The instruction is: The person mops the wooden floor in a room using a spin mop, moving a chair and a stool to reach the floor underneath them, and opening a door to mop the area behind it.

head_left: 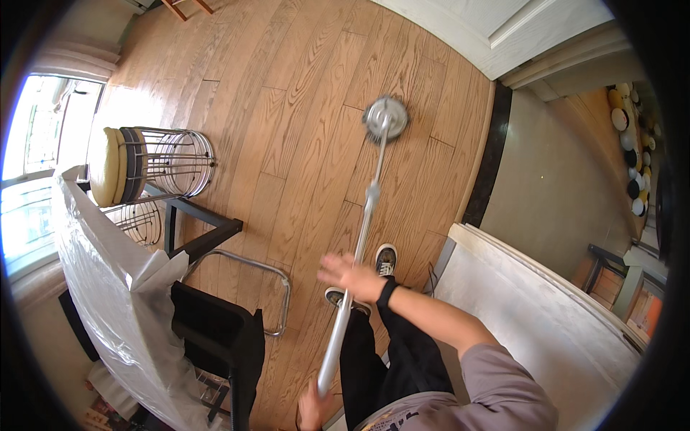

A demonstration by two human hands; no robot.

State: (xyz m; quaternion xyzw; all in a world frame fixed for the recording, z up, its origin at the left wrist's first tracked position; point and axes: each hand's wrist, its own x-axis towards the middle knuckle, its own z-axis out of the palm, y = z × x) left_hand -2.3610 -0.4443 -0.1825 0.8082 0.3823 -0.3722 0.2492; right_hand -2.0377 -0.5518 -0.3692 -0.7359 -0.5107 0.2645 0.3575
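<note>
A long metal pole (337, 334) slants up from the bottom middle to a round mop head (386, 119), blurred, on the wood floor. My left hand (314, 405) is at the bottom edge, closed around the top end of the pole. Farther down the shaft, my right hand (356, 277), with a black band at the wrist, lies across the pole; its fingers look spread and are blurred, and whether it grips the pole cannot be told. Both of my shoes show beside the shaft, the left one partly behind it.
Left of me stand a plastic-covered table (116, 280), a black chair (215, 328) with a metal tube base, and a stack of padded stools (116, 167). A white panelled door (517, 27) and a dark threshold strip (488, 156) are at right, with a pale cabinet (517, 312) nearby.
</note>
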